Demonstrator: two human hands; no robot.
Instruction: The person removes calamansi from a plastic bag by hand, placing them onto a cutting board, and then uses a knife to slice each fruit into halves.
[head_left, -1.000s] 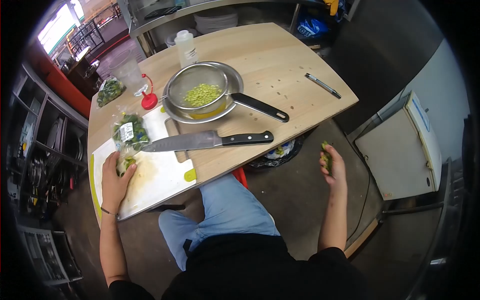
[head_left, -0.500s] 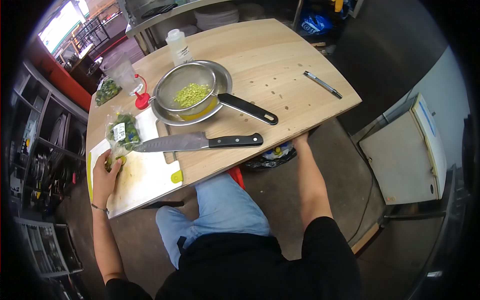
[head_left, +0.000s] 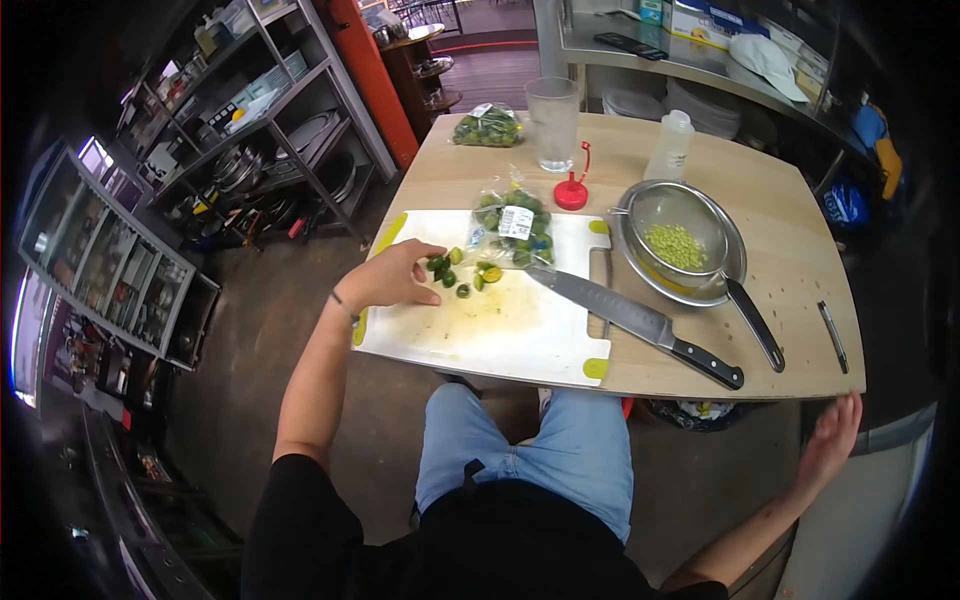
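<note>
My left hand (head_left: pixel 392 275) reaches over the white cutting board (head_left: pixel 540 320), thumb and fingers apart at several small cut green limes (head_left: pixel 441 268). Beside them lie more cut pieces, one showing a yellow-orange cut face (head_left: pixel 490 274). A clear bag of whole limes (head_left: pixel 515 222) with a white label rests on the board's far part. The large knife (head_left: pixel 630 317) has its blade tip on the board and its black handle on the table. Out by the table's near right corner, my right hand (head_left: pixel 833 440) is raised, loosely unfolded and holding nothing visible.
A sieve (head_left: pixel 680 228) with green seeds or pulp sits over a metal bowl (head_left: pixel 738 262). Behind stand a plastic jug (head_left: pixel 553 125), a red cap (head_left: pixel 571 192), a squeeze bottle (head_left: pixel 670 148) and another bag of limes (head_left: pixel 487 127). A pen (head_left: pixel 832 337) lies right; a bin bag (head_left: pixel 695 413) hangs below.
My view has swung left. My right hand has come out from beneath the table edge near the bin bag and moved right. My left hand stays by the cut limes, fingers spread.
</note>
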